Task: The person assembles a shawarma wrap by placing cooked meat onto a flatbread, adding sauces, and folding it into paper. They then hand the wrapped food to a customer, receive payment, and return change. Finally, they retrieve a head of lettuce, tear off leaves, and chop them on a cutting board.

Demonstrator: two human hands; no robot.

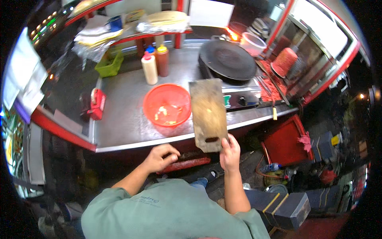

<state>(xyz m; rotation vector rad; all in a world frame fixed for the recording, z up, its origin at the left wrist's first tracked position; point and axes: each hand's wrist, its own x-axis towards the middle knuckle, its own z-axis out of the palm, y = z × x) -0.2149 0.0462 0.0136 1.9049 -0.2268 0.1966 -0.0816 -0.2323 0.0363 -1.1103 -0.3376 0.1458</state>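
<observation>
Green shirt (175,213) closest, and your right hand (230,153) has its fingers gripping the slotted board (209,107), over the surface (119,123) edge beside the red bowl (167,89)! Your left hand (158,158): fingers half-curled, apparently holding nothing. Pale pieces (162,110) already sit in the bowl; what's left can't be told.

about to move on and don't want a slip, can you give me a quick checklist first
1. Board gripped: ok, the right hand holds its near right corner.
2. Left hand free: ok, nothing in it.
3. Board wholly over the counter: not ok, its near end juts past the front edge.
4. Bowl upright: ok, with pale pieces inside.
5. Board clear of the bowl: cannot tell, they look very close side by side.
6. Flame under the pan: cannot tell, the burner is hidden.
</observation>
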